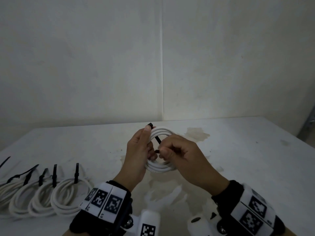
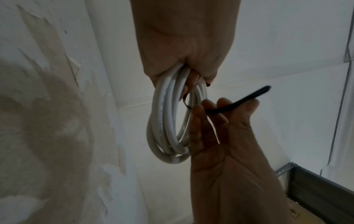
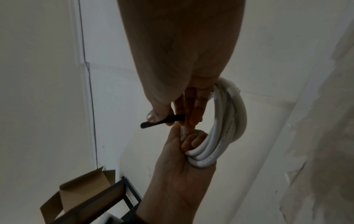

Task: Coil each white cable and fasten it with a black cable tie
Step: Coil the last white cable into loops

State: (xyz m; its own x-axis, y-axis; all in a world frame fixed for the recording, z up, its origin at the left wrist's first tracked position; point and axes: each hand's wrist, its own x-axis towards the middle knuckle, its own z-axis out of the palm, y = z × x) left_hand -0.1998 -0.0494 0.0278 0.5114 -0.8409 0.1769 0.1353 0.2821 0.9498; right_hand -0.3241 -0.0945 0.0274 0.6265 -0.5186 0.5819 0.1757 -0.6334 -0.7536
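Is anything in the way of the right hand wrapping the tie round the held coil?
Nothing visible. The left hand grips the coil above the table; the right hand pinches the tie running through the coil's open middle. Finished coils lie apart, far left.

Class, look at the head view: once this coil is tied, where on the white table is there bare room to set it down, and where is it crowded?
Bare: the white table right of the right hand, out to its far edge. Crowded: the near left, where tied white cable coils lie in a row.
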